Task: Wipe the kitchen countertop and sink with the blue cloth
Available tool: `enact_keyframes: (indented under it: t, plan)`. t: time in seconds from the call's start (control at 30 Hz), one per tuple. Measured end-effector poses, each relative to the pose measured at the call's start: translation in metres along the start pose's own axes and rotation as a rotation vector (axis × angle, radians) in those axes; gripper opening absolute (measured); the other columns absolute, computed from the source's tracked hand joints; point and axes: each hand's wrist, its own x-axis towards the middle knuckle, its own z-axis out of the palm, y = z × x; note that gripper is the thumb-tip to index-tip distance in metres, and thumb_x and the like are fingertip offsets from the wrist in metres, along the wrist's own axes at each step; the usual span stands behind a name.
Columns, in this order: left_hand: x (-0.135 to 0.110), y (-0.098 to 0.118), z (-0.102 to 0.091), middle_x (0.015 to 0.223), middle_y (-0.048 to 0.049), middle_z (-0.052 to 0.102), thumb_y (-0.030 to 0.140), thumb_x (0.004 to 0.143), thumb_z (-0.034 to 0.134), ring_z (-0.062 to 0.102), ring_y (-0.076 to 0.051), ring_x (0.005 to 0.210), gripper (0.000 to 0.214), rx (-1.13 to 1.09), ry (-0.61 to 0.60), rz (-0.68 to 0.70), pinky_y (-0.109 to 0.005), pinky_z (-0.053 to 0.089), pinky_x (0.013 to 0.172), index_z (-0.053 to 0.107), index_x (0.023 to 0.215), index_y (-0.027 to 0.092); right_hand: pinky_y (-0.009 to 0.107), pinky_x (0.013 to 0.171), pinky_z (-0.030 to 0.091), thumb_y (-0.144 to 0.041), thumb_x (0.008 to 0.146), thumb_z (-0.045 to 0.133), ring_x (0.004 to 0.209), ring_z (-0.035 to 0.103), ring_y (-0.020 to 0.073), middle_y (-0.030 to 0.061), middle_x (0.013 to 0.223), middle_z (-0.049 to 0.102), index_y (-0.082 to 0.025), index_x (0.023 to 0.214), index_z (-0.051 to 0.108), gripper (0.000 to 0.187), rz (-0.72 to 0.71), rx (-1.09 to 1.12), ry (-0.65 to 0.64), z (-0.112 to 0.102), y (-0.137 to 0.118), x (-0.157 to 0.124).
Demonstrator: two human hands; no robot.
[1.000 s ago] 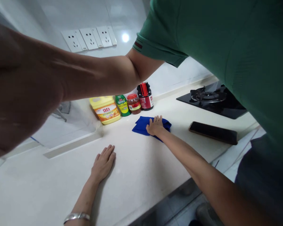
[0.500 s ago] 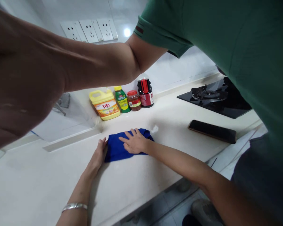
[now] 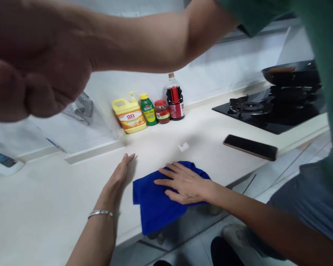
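Observation:
A blue cloth (image 3: 158,207) lies partly on the white countertop (image 3: 100,166), and its near part hangs over the front edge. My right hand (image 3: 183,184) rests flat on the cloth with its fingers spread. To the left, my left hand (image 3: 120,171) leans on the countertop, apart from the cloth, with fingers stretched out and seen edge-on. A silver bracelet (image 3: 100,212) circles the left wrist. Beyond the cloth, a small whitish patch (image 3: 183,147) shows on the counter.
A yellow detergent jug (image 3: 131,120), green bottle (image 3: 148,111), red-lidded jar (image 3: 162,112) and dark sauce bottle (image 3: 175,101) stand along the wall. At right are a phone (image 3: 250,147), gas stove (image 3: 266,118) and wok (image 3: 294,75). Another person's arm (image 3: 144,44) crosses above.
My right hand has drawn the cloth towards me and right, so it now hangs over the counter's edge. My left hand no longer touches it. The view and the other person's arm have shifted.

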Motion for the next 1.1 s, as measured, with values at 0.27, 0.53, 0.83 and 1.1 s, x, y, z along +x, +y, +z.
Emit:
enact_keyframes:
  t: [0.27,0.53,0.83,1.1]
  plan:
    - [-0.001,0.006,0.006,0.152,-0.0101,0.049,0.059,0.095,0.032,0.036,-0.032,0.145,0.061,0.274,-0.039,0.124,-0.053,0.019,0.123,0.064,0.131,0.021,0.057,0.117,0.027,-0.045,0.097,0.044,0.138,0.044,0.0353,0.0156,0.151,0.048,-0.018,0.149,0.044,0.059,0.355,-0.199,0.176,-0.019,0.046,-0.032]
    - [-0.031,0.042,0.022,0.106,-0.006,0.067,0.057,0.087,0.058,0.059,-0.025,0.105,0.035,0.207,-0.309,0.568,-0.043,0.048,0.098,0.07,0.092,0.024,0.036,0.093,0.051,-0.034,0.096,0.041,0.104,0.067,0.0238,0.007,0.114,0.073,-0.022,0.119,0.069,0.038,0.406,0.117,0.076,-0.042,0.086,-0.054]
    - [-0.019,0.023,0.021,0.12,-0.0086,0.067,0.056,0.092,0.046,0.064,-0.025,0.111,0.045,0.197,0.018,0.426,-0.042,0.05,0.1,0.061,0.117,0.021,0.06,0.117,0.027,-0.045,0.099,0.038,0.143,0.037,0.0356,0.0134,0.156,0.041,-0.019,0.154,0.036,0.061,0.428,-0.108,0.307,-0.023,0.066,-0.005]
    - [-0.004,-0.015,0.013,0.16,-0.0139,0.034,0.042,0.097,0.031,0.025,-0.032,0.15,0.062,0.645,0.015,0.098,-0.052,0.02,0.123,0.041,0.148,0.01,0.076,0.114,0.004,-0.066,0.098,0.022,0.151,0.011,0.0433,-0.0001,0.166,0.019,-0.042,0.156,0.024,0.062,0.218,-0.059,-0.18,0.0,0.06,0.019]
